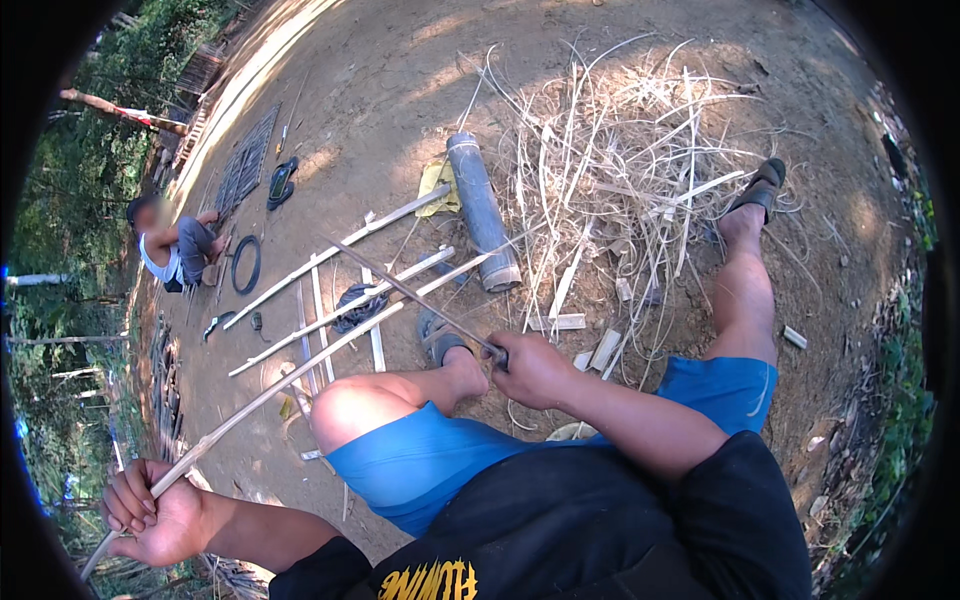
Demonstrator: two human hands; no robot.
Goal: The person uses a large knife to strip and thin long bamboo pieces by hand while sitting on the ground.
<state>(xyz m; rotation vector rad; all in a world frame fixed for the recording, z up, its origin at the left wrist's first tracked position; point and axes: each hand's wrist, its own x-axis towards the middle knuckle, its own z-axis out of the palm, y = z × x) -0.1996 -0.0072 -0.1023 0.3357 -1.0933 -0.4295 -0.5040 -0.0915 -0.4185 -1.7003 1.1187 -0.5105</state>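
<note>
Left hand [150, 510] fisted round a bamboo strip [330, 350] (arm flung wide), right hand [530, 368] gripping a long blade [410, 292].

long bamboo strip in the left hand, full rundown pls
The bamboo strip is long, thin and pale tan, looks like split bamboo. It slants from the left hand, closed around its lower end, up and right past the bent knee toward the grey tube. The knife in the right hand crosses it.

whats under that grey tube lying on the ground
A yellow cloth sticks out from beneath the grey tube on its left side, over bare dirt. How far the cloth runs under the tube, and anything else beneath it, is covered.
</note>
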